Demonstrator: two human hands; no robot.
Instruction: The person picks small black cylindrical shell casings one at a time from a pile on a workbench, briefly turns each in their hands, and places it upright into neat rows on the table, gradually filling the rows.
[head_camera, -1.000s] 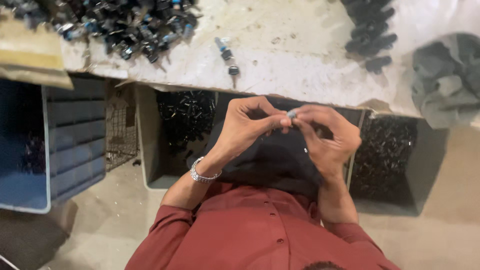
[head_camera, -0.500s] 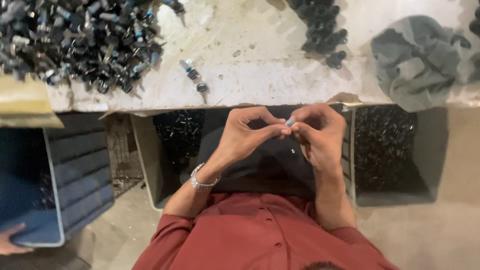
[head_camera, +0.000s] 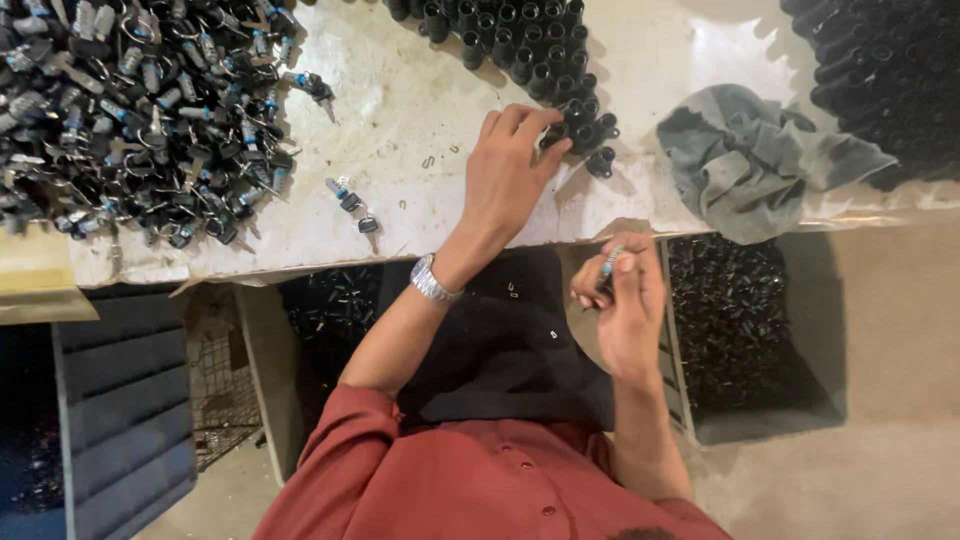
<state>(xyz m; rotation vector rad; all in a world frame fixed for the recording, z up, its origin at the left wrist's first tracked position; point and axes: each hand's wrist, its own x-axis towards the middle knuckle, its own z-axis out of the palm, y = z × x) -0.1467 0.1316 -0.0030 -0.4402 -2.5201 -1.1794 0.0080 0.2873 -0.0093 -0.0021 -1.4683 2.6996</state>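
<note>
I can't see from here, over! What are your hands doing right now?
Left hand on the black caps on the bench. Right hand pinching a small metal part over the lap. Grey rag beside the caps, not blocking.

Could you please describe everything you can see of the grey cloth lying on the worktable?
The grey cloth is a crumpled rag of soft, faded fabric, bunched into folds with darker shadowed creases. It lies on the pale, stained worktable at its near edge, one fold hanging slightly over the bin of black parts below. Neither hand touches it; the left hand rests farther left at the black tubes.
</note>
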